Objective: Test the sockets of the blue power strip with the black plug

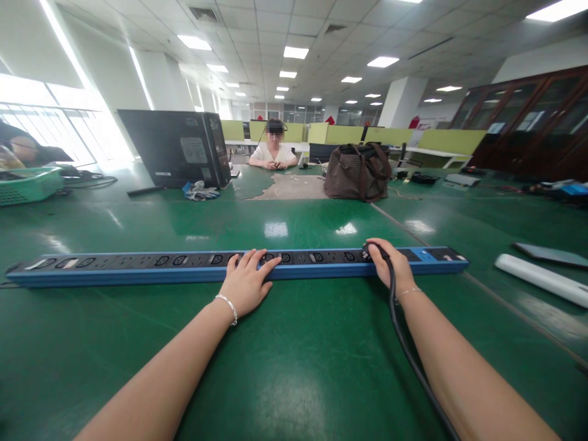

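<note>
The power strip (303,260) should be steadied by the splayed left hand (248,278); the plug (367,250), grasped by the right hand (390,263), held square.

A broad, glossy green surface (294,355) spreads out here, ceiling lights gleaming in it, a thin seam (422,239) slanting across its right side. Along the near part lies a long blue-and-black power distribution strip (305,271). Farther back I see a black computer case (168,147), crumpled work gloves (201,192) just beside it, and a brown handbag (353,174) by a pale, ragged-edged patch (289,190). A green plastic basket (34,187) sits far left; at right, a white bar (542,279) lies near a flat grey slab (551,253).
</note>
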The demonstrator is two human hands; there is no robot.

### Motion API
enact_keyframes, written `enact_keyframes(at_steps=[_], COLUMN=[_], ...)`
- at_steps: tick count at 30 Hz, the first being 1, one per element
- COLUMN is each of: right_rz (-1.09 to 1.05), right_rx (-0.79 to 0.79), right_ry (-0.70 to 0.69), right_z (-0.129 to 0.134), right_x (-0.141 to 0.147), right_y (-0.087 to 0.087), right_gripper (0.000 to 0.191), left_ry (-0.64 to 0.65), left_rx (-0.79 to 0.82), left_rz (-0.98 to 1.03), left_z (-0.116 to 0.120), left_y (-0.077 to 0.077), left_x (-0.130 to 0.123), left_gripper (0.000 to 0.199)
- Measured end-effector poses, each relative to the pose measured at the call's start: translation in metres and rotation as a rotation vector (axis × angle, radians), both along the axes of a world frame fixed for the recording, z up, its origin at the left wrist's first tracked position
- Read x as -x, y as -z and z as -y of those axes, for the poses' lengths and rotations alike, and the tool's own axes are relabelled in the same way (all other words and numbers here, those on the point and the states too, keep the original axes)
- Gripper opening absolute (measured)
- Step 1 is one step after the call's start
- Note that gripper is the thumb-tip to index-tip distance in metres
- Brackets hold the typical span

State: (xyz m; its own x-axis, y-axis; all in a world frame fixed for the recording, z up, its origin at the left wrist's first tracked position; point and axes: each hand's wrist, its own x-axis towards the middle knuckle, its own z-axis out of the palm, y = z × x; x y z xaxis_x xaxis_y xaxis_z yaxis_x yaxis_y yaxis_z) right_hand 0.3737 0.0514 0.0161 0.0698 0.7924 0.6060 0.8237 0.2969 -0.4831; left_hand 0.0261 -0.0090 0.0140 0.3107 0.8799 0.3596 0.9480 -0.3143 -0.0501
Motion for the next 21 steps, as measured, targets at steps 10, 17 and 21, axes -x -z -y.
enact_keyframes(at_steps=[10, 17, 21], right_rz=[0.121, 0.115, 0.189], right_rx=[0.041, 0.045, 0.028], right_ry=[-0.061, -0.019, -0.026], right_z=[0.0007, 0.0033, 0.0068], right_x=[-0.0033, -0.0001, 0.0040], right_y=[-0.0012, -0.0014, -0.0014], right_gripper=[0.032, 0.030, 0.031], left_ry=[-0.002, -0.001, -0.005], left_rx=[0.020, 0.009, 0.004], left_rz=[0.000, -0.012, -0.018], left_z=[-0.0001, -0.0003, -0.0004], left_y=[-0.0014, -0.0003, -0.0003], left_x=[-0.0003, 0.0006, 0.0001], left_gripper=[0.054, 0.055, 0.054])
